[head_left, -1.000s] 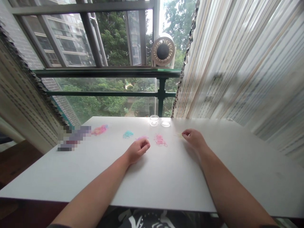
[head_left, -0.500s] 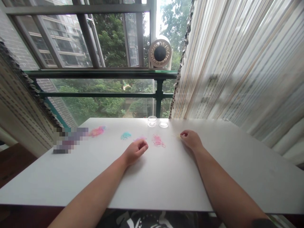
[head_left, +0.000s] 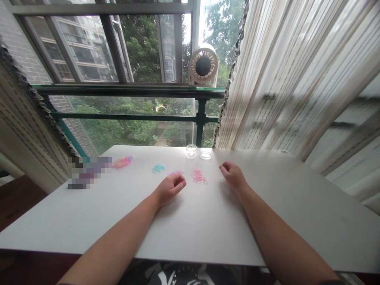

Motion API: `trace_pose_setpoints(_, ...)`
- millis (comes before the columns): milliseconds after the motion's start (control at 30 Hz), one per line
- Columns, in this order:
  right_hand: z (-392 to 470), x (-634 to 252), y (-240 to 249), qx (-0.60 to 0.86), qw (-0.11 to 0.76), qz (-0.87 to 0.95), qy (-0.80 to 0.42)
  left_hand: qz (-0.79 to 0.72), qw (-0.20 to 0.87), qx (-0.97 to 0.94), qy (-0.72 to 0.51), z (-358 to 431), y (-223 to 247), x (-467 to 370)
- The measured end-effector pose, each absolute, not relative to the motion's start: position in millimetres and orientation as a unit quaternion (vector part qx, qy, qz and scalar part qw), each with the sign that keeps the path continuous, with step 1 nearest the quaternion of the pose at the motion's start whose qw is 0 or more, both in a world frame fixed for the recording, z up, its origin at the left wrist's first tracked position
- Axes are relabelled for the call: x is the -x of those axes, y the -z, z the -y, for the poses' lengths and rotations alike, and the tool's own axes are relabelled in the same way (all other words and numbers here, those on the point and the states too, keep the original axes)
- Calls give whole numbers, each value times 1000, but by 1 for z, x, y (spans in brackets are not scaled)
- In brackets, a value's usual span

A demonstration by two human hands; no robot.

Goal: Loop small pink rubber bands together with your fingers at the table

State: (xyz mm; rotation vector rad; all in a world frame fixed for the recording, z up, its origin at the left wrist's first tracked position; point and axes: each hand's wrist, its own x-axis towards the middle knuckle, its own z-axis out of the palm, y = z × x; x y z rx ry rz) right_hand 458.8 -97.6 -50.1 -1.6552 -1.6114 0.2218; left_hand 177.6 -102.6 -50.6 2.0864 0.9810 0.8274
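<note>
My left hand (head_left: 171, 189) is curled on the table, thumb against the fingers; what it holds, if anything, is hidden. Just beyond it lies a purple pile of small bands (head_left: 176, 173), partly covered by the hand. My right hand (head_left: 234, 175) is closed in a pinch over the table, with a faint yellowish strand, seemingly a thin rubber band (head_left: 217, 170), at its fingertips. Between the hands is a loose pile of pink rubber bands (head_left: 198, 176), their loops showing. A teal pile of bands (head_left: 158, 169) lies to the left of the purple one.
At the back of the white table (head_left: 202, 225) stand a clear round jar (head_left: 191, 152) and a clear lid (head_left: 205, 156). A multicoloured pile (head_left: 123, 162) lies farther left, beside a pixelated patch. A white fan (head_left: 203, 65) is at the window; a curtain (head_left: 285, 79) hangs right.
My right hand has moved a little to the left and lifted from the yellowish patch it was touching. My left hand stays in place. The view has shifted slightly.
</note>
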Motion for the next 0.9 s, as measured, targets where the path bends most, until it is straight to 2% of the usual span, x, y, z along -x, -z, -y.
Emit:
trace_pose_setpoints(167, 126, -409, 45, 520, 305, 769, -212, -381, 330, -796, -334, 100, 51, -176)
trace_pose_setpoints(333, 140, -390, 47, 472, 201, 817, -263, -408, 303, -783, -358, 94, 50, -163)
trace_pose_setpoints(500, 136, -391, 50, 478, 179, 815, -275, -481, 240, -747, -391, 76, 47, -132)
trace_pose_setpoints(700, 139, -390, 47, 486, 146, 818, -270, -704, 113, -551, -433, 50, 42, -50)
trace_pose_setpoints(900, 139, -390, 48, 490, 154, 809, -287, -814, 62, -439, -376, 57, 50, 22)
